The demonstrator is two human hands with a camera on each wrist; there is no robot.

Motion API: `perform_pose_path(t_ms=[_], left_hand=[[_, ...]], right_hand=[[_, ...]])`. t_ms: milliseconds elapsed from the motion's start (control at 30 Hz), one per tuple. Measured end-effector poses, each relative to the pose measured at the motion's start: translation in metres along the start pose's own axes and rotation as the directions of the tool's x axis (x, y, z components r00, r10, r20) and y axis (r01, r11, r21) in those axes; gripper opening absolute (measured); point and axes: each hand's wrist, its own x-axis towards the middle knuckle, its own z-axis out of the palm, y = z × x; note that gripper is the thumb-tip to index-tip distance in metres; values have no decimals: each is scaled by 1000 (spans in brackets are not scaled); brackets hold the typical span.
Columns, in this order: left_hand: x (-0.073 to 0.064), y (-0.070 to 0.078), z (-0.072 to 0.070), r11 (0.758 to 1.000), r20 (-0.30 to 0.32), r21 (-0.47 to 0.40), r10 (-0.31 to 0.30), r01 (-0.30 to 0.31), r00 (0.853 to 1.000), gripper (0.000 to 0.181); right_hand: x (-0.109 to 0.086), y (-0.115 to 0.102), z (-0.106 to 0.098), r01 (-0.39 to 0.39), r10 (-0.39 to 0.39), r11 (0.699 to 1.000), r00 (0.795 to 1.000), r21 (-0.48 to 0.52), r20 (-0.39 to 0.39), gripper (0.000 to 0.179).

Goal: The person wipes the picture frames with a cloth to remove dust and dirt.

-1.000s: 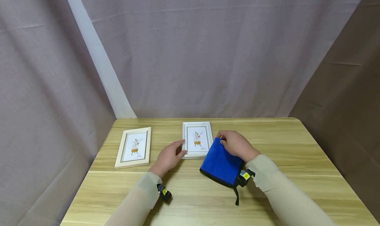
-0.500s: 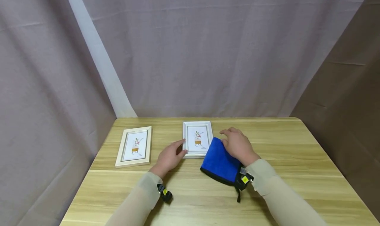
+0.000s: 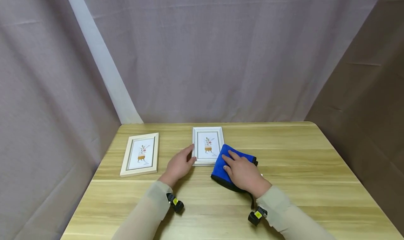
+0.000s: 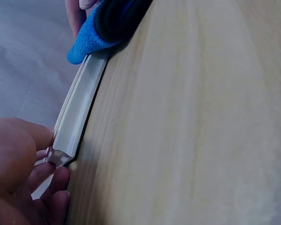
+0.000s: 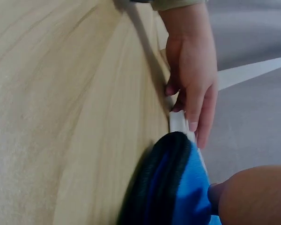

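Fuzzy blue cloth [image 3: 220,165], right grip [image 3: 244,171] spread atop, left grip [image 3: 179,163] pinching silvery rectangular frame [image 3: 206,145]

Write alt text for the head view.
A person's right hand rests on a blue cloth covering the near right corner of a white picture frame; the left hand holds that frame's left side. A cream frame lies farther left on the wooden table.

Cream picture frame [image 3: 141,154], wood-grain table [image 3: 303,177], grey curtain [image 3: 202,57] behind
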Motion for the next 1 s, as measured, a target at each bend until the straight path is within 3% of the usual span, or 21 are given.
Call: perform_pose_path(t_ms=[267,567,1000], left_hand=[[0,0,1,999,-11,36,16,-16,1000,62],[-2,-2,1,999,-11,50,19,-19,1000,61],[-4,2,-3,1000,-8,26,8,-8,1000,60]], right_hand=[[6,1,7,53,-53,998,999,-45,3,48],[13,1,11,29,-29,995,1000,-98,-2,42],[32,0,12,62,-63,990,998,-130,-11,40]])
